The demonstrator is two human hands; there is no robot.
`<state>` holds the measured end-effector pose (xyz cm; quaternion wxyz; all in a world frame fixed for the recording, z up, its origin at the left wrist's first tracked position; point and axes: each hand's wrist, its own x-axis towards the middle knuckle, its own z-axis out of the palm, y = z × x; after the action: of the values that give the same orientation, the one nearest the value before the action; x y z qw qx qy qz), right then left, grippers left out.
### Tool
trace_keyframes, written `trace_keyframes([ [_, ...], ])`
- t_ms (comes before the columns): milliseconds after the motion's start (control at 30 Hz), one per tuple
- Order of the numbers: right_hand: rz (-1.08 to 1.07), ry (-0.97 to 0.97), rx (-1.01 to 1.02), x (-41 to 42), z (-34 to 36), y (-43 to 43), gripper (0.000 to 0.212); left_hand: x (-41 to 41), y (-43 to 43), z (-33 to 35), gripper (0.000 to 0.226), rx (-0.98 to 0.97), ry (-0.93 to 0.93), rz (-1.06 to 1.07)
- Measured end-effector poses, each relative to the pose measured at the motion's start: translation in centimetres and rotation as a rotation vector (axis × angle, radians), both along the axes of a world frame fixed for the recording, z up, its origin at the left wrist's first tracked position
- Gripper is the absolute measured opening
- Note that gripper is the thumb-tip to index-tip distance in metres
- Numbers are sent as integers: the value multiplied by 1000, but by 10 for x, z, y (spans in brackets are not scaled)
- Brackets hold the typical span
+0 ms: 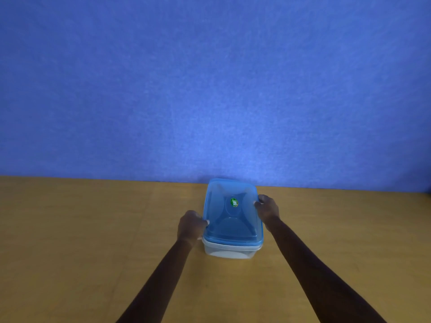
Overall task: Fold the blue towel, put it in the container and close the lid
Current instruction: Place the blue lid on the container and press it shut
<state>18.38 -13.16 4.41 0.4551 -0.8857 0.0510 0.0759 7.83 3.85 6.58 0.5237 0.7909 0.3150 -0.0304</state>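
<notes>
A clear plastic container (229,251) stands on the wooden table near its far edge. A translucent blue lid (232,215) with a small green sticker lies on top of it. My left hand (190,226) grips the lid's left edge, thumb on top. My right hand (268,207) grips the lid's right edge further back. The blue towel is not visible; the lid and the cloudy walls hide the inside of the container.
The wooden table (93,241) spreads to both sides and toward me. A blue fabric wall (210,89) rises right behind the container at the table's far edge.
</notes>
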Motion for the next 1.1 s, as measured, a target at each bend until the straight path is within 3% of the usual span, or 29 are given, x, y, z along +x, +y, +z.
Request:
trace_keyframes([
  [200, -10, -23, 53, -7, -2, -2, 26, -2, 3, 0, 4, -183, -3, 59],
  [367, -4, -48, 70, -12, -2, -4, 29, -4, 5, -3, 10, -331, -14, 99],
  [467, 25, -44, 44, -15, -1, -3, 33, -4, 6, -8, 25, -374, -35, 140],
  [567, 48, -12, 36, -18, -1, -4, 39, -6, 5, -10, 24, -378, -46, 163],
  [667, 58, -5, 26, -20, -2, -5, 40, -6, 5, -11, 8, -357, -59, 153],
  [833, 38, -21, 34, -23, -2, -5, 39, -7, 5, -12, 19, -330, -54, 163],
  [967, -15, -12, 46, -24, -4, -5, 32, -10, 3, -10, 9, -329, 3, 147],
  [1033, -37, 16, 60, -23, -6, -5, 26, -11, 4, -9, 17, -371, 52, 141],
  [1100, -56, 23, 47, -22, -7, -5, 36, -11, 6, -8, 29, -409, 74, 133],
])
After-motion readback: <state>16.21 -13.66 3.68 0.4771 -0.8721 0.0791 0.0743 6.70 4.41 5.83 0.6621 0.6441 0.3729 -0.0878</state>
